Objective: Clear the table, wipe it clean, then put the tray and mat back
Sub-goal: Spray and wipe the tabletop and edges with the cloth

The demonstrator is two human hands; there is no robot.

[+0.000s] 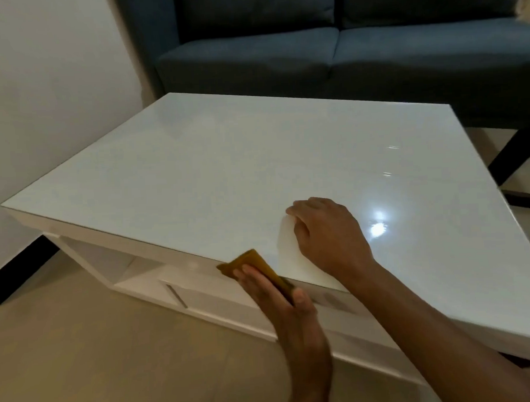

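The right hand (pixel 326 234) lies on the glossy white bench (pixel 225 160) near its front edge, its fingers (pixel 294 213) curled over the far end of a pale white cloth or sheet (pixel 290 260), which they press or grip; which of the two cannot be made out. That pale piece lies flat beneath and on the near side of those fingers, its long axis running from them back toward the front edge, where it ends just beside the left hand (pixel 280 294). The left hand holds a mustard-yellow cloth (pixel 254 265) at the bench's front edge, the fingers straight along its outer face and the thumb on its other side, pinching it. The yellow cloth sticks out past the fingertips to the upper left, touching the edge. Neither tray nor mat is in view. Judging by this, wiping is under way, and the right hand is the nearer to the unwiped far surface, which stretches away beyond its knuckles toward the blue sofa (pixel 342 45).
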